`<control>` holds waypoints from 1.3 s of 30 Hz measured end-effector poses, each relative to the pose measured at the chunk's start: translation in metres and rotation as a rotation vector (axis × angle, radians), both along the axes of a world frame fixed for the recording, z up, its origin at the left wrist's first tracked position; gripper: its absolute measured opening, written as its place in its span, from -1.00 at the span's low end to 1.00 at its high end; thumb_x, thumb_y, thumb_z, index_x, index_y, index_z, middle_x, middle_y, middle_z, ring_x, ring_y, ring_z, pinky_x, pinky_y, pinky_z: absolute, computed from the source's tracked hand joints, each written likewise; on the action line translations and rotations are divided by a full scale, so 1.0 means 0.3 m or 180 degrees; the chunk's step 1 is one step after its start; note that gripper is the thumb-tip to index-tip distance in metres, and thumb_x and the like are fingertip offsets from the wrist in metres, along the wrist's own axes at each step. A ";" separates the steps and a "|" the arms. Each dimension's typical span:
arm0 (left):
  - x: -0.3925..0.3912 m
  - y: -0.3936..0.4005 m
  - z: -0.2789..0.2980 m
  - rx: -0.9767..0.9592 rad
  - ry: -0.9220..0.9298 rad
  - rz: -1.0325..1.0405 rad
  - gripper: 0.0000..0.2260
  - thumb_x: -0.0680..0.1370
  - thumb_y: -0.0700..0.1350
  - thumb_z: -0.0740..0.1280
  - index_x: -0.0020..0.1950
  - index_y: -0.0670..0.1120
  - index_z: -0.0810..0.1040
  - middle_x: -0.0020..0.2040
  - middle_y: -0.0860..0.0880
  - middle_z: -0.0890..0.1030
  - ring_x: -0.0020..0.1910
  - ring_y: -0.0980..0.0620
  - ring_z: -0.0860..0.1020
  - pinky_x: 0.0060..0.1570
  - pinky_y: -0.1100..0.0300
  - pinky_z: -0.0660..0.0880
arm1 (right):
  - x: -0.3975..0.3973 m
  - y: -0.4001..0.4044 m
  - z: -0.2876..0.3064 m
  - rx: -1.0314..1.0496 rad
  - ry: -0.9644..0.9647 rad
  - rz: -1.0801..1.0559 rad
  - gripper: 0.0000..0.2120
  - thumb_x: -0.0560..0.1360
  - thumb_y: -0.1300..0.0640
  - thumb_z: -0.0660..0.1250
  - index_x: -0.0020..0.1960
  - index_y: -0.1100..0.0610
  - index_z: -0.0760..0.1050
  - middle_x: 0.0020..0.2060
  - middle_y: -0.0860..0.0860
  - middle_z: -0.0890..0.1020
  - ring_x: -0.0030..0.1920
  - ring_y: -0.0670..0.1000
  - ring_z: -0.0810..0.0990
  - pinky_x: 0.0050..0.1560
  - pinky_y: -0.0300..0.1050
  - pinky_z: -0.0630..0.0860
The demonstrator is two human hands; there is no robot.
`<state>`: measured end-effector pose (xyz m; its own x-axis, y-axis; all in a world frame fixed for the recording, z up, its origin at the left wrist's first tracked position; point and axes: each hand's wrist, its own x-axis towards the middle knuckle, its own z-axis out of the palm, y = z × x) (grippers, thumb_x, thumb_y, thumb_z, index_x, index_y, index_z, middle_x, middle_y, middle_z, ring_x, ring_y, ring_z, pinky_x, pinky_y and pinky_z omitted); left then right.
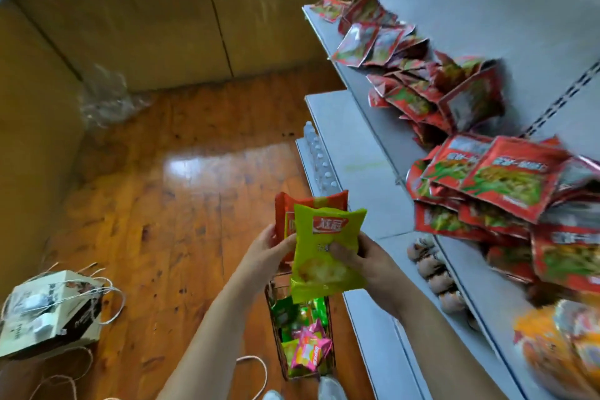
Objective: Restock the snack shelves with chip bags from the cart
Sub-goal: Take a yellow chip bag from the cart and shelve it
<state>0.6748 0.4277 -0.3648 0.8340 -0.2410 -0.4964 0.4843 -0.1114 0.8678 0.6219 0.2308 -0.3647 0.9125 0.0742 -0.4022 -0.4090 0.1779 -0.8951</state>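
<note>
Two chip bags held above the cart point(300, 331): green bag point(324, 256) in front, pinched by right hand point(363, 261); orange bag point(292, 208) behind, gripped by left hand point(264, 248). Likely light, puffy, crushable, slick film; hold by edges. Shelves point(373, 153) just right.

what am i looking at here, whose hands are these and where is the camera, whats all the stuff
There is no machine here. A person wears a camera on the head, so this single picture looks forward and down at their own arms. The left hand grips an orange chip bag; the right hand grips a green chip bag in front of it. Below them stands a wire cart with more green and pink snack packs. On the right are grey shelves, the upper one piled with red packets. A paper bag lies on the wooden floor.
</note>
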 end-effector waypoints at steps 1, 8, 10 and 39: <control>-0.004 0.007 0.047 0.0074 -0.0116 -0.0045 -0.72 0.48 0.01 0.40 0.17 0.00 0.54 -0.04 -0.02 0.70 -0.11 -0.01 0.66 -0.19 0.12 0.58 | -0.011 -0.011 0.052 -0.0075 -0.0083 -0.0022 -0.46 0.33 -0.08 0.52 0.25 0.08 0.54 0.13 0.07 0.69 0.15 0.14 0.66 0.17 0.11 0.58; 0.025 0.080 0.320 0.0423 -0.0910 -0.0033 -0.75 0.54 -0.05 0.43 0.19 -0.05 0.56 -0.23 0.05 0.72 -0.39 0.19 0.58 -0.39 0.30 0.44 | -0.041 -0.063 0.319 -0.0503 -0.0636 -0.0849 -0.67 0.47 -0.03 0.43 0.15 0.13 0.60 -0.02 0.02 0.74 -0.03 0.02 0.72 -0.13 -0.27 0.60; 0.034 0.093 0.381 0.0585 -0.1073 -0.0320 -0.80 0.55 -0.07 0.42 0.15 -0.05 0.56 -0.25 0.11 0.70 -0.40 0.29 0.59 -0.39 0.41 0.42 | -0.020 -0.058 0.387 -0.0587 -0.0744 -0.0892 -0.70 0.45 0.00 0.45 0.13 0.11 0.61 -0.03 0.04 0.74 -0.03 0.03 0.72 -0.10 -0.17 0.64; -0.271 -0.297 0.512 -0.0877 -0.0879 -0.2115 -0.42 0.34 0.13 0.58 0.29 0.04 0.51 0.08 0.00 0.72 0.04 -0.04 0.70 0.02 0.03 0.63 | -0.539 -0.018 0.569 -0.0865 -0.0539 -0.2387 -0.83 0.43 -0.03 0.49 -0.02 -0.16 0.56 -0.13 -0.29 0.66 -0.21 -0.38 0.62 -0.23 -0.46 0.50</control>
